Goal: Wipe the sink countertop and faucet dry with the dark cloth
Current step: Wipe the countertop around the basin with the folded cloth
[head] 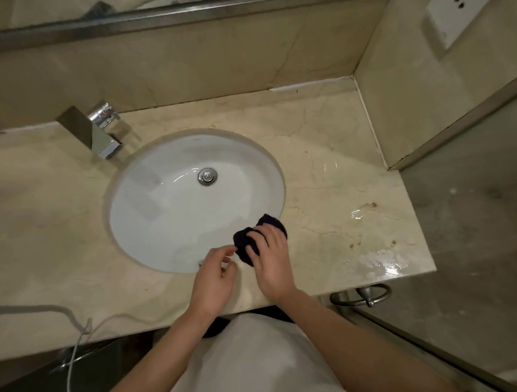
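Hands first: I'm gripping the cloth [250, 243] with my right [271, 255], left [216, 278] loosely curled beside it, puddles [382, 260] lying rightward on the surface [327, 157].

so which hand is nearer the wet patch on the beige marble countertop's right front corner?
Right. The right hand grips the dark cloth at the basin's front-right rim, left of the wet patch; the left hand sits farther left.
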Action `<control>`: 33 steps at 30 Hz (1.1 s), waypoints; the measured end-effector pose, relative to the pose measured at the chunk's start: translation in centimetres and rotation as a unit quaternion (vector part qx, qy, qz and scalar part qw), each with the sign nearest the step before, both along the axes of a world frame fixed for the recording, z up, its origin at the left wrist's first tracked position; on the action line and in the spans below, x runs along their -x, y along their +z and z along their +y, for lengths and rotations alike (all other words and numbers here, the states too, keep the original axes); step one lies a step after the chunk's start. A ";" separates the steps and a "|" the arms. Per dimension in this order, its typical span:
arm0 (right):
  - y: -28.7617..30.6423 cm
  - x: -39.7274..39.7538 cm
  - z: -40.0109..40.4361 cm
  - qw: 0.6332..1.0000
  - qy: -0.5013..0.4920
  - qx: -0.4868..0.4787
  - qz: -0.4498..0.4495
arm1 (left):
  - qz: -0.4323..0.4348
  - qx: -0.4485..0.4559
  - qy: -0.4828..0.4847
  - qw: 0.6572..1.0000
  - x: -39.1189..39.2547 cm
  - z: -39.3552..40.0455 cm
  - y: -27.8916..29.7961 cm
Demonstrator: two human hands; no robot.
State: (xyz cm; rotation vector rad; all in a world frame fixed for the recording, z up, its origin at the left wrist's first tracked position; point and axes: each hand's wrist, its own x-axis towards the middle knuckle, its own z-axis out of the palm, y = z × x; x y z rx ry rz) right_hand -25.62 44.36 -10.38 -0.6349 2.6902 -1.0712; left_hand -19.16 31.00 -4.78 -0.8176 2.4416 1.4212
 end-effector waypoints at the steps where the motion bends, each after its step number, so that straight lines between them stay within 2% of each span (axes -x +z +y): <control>1: 0.8 0.3 -0.1 0.998 0.009 0.046 -0.030 | -0.003 -0.006 0.007 1.000 0.4 0.1 0.1; 4: 4.1 1.4 1.5 0.985 -0.035 0.146 -0.089 | -0.003 -0.026 0.004 1.000 1.2 0.0 0.3; 7: 6.4 3.3 7.5 0.972 -0.150 0.171 -0.062 | -0.005 -0.050 -0.003 0.999 1.6 -0.2 0.4; 11: 5.9 8.6 18.2 0.951 -0.305 0.045 -0.020 | -0.020 -0.073 -0.005 0.997 1.7 0.0 0.2; 13: 4.0 11.0 21.9 0.940 -0.338 -0.045 -0.022 | -0.023 -0.079 -0.012 0.997 1.7 0.3 0.2; 15: 1.7 12.1 23.0 0.939 -0.326 -0.105 -0.001 | -0.026 -0.086 -0.011 0.996 1.7 0.5 0.2; 17: 0.2 12.5 21.4 0.941 -0.312 -0.125 0.045 | -0.032 -0.091 -0.005 0.995 1.7 0.5 0.0; 22: -0.7 11.6 11.6 0.967 -0.233 -0.067 0.074 | -0.038 -0.086 0.009 0.996 1.3 0.4 -0.4; 27: 0.0 10.4 2.2 0.989 -0.139 -0.020 0.048 | -0.046 -0.086 -0.007 0.995 1.0 -0.5 0.0; 29: 1.0 9.6 0.6 0.995 -0.101 0.010 0.008 | -0.040 -0.089 -0.003 0.995 1.1 -0.7 0.3; 31: 2.2 8.8 0.0 0.993 -0.109 0.051 -0.020 | -0.029 -0.096 0.002 0.995 1.6 -1.4 0.5; 33: 3.7 8.3 0.6 0.983 -0.162 0.079 -0.026 | -0.028 -0.099 0.004 0.995 2.2 -2.1 0.0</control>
